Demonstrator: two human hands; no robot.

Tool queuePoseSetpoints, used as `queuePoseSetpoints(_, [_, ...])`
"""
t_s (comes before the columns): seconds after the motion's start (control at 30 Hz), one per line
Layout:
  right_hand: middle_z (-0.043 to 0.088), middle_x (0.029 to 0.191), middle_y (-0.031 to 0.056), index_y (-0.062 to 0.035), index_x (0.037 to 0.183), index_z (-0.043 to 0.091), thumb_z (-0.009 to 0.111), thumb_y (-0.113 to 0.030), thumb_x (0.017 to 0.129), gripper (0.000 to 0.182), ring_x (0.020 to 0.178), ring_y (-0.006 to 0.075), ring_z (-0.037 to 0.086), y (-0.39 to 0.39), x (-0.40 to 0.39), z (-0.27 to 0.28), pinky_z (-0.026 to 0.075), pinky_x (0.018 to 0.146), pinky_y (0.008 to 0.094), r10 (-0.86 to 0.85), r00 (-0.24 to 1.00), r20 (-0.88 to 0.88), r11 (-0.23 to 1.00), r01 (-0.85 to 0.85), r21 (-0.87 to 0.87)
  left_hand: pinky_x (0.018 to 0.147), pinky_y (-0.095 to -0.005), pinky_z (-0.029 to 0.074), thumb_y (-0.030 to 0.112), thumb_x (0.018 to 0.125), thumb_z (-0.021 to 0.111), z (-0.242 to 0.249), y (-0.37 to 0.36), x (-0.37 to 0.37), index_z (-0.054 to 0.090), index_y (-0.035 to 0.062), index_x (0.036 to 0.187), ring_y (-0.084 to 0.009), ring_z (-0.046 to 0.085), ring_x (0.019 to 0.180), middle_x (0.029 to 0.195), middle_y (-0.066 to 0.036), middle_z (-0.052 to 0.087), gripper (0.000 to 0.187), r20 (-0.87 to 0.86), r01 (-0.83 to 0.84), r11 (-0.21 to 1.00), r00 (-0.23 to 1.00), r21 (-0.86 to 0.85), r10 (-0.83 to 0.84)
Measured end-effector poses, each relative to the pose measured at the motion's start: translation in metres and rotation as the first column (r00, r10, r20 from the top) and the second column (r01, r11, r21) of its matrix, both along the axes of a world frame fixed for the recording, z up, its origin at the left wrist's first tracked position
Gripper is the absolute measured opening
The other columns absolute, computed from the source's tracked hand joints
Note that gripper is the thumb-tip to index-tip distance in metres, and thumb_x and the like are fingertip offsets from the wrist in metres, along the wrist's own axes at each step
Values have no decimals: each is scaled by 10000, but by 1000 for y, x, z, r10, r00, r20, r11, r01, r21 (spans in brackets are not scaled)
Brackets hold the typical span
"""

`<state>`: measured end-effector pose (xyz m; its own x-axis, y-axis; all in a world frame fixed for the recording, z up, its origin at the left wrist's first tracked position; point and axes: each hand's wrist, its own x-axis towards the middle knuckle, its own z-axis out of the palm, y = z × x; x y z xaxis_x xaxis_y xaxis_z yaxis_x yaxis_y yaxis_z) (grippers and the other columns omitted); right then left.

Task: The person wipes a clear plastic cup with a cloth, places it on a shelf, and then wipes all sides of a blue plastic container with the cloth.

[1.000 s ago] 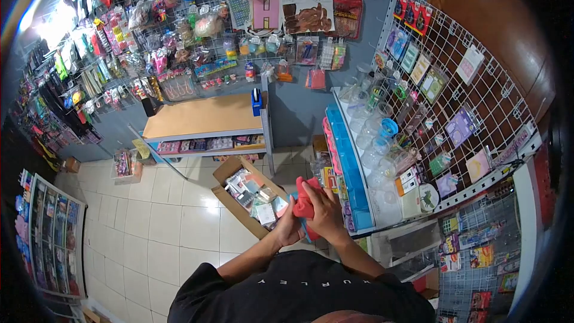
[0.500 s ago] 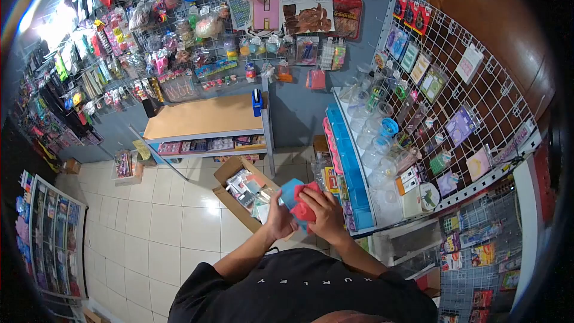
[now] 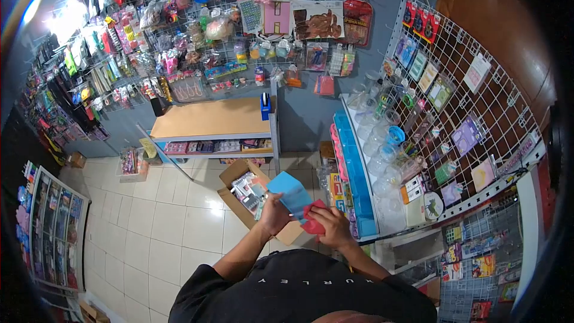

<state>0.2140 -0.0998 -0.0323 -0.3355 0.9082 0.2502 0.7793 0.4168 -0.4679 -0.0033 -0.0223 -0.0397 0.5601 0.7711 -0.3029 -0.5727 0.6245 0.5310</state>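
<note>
A light blue flat item with straight edges (image 3: 288, 190), perhaps a book or folder, is gripped at its left side by my left hand (image 3: 274, 215). My right hand (image 3: 332, 225) is closed on a crumpled red cloth (image 3: 314, 214), which touches the blue item's lower right end. Both hands are in front of my chest. Below and beyond them, an open cardboard box (image 3: 234, 173) of mixed packaged goods sits on the tiled floor, partly hidden by my left hand and the blue item.
A low shelf unit (image 3: 209, 121) carries a blue tape dispenser (image 3: 265, 107). To the right, a counter (image 3: 388, 218) holds clear plastic jars (image 3: 382, 155) below a wire grid rack (image 3: 478, 107). Hanging packaged goods cover the back wall. A display rack (image 3: 54, 227) stands at left.
The red cloth has slid down and right with my right hand, uncovering more of the blue item. The blue item's broad face now shows. The camera view has shifted slightly.
</note>
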Motion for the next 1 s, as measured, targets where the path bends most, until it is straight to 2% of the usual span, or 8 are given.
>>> queuePoseSetpoints(0.17, [577,1305,176,-45,1297,563,626,47,784,525,1223,345,544,23,33,-10,407,1059,400,-101,863,-495,979,176,105,1100,-488,351,303,892,546,-18,0,0,395,42,1392,-327,481,1290,1360,-142,512,584,-9,-10,990,1000,138,11])
queuePoseSetpoints(0.3, [520,1372,190,-90,1370,513,717,-87,809,597,1284,379,487,32,28,21,390,1070,453,-53,726,-686,955,237,177,1088,-503,377,212,880,620,-36,-2,9,415,21,1372,-313,511,1261,1354,-151,515,566,-79,84,964,995,253,-66])
queuePoseSetpoints(0.43, [435,1455,169,-115,1386,506,784,-239,716,735,1312,387,445,24,-6,46,368,1068,482,77,970,-231,978,-28,205,975,-409,495,199,932,619,-36,-19,26,534,27,1273,-242,611,1124,1209,-104,615,392,-13,199,965,980,168,-200])
queuePoseSetpoints(0.47, [472,1431,166,-104,1347,556,783,-219,725,672,1295,377,475,19,-16,50,367,1065,465,41,981,-191,977,1,215,969,-394,501,292,971,565,-69,-16,27,554,35,1263,-246,618,1124,1230,-97,619,389,-165,246,917,965,313,-202])
queuePoseSetpoints(0.63, [556,1338,104,-166,1252,619,818,-268,636,656,1183,361,518,27,-8,25,409,988,484,151,945,-291,975,-95,199,1024,-446,465,620,974,362,11,-30,21,558,64,1267,-301,607,1141,1267,-142,602,658,84,34,997,996,-72,-28])
queuePoseSetpoints(0.73, [618,1275,76,-153,1128,670,822,-245,634,524,1145,343,554,14,-18,53,438,983,442,202,969,-140,966,-174,190,1036,-479,449,738,913,351,7,-17,16,565,81,1254,-316,607,1128,1257,-162,605,771,111,50,972,993,-229,-24])
queuePoseSetpoints(0.77, [621,1277,39,-176,1108,687,831,-249,595,537,1089,324,563,13,-23,44,451,963,430,184,975,-127,964,-153,216,1025,-490,453,772,889,345,7,-15,17,567,80,1245,-308,606,1130,1233,-154,617,809,-50,-36,984,998,-175,28])
queuePoseSetpoints(1.0, [641,1231,50,-127,1108,686,780,-159,593,524,1092,322,563,8,-16,35,454,954,423,193,967,-163,975,-170,144,1017,-443,464,610,994,331,-33,-22,23,518,62,1296,-262,598,1147,1257,-133,597,654,-167,-20,1000,986,-9,19])
